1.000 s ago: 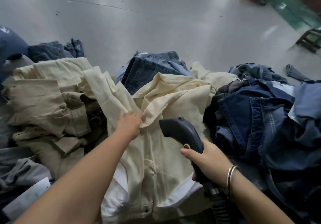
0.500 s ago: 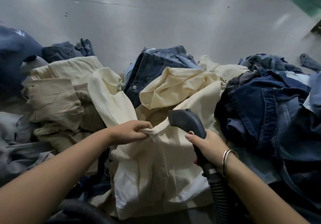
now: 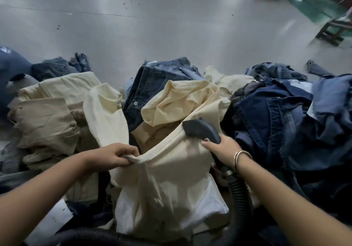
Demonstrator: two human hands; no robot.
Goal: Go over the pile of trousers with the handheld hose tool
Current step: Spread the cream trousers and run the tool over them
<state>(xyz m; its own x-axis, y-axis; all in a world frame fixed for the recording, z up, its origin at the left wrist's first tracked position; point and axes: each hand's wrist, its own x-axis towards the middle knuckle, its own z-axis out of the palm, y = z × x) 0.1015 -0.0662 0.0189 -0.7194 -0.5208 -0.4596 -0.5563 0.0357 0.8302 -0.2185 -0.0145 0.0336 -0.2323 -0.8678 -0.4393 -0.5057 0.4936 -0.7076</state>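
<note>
left hand [image 3: 112, 157] now pinching cream cotton trousers [image 3: 171, 169] edge, pulling it taut | right hand [image 3: 222, 148] gripping dark grey hose tool [image 3: 202, 130], nozzle reaching cloth | pass starting

Left hand [image 3: 112, 155]: knuckles up, fingers curled under, thumb side toward centre, pinching a fold of cream fabric [image 3: 171, 161]. Left forearm bare, entering from lower left. Right hand [image 3: 223, 148]: wrapped round the neck of the dark hose tool [image 3: 202, 130], thumb along its near side. Bangles [image 3: 241, 157] on right wrist; forearm enters from lower right.
</note>
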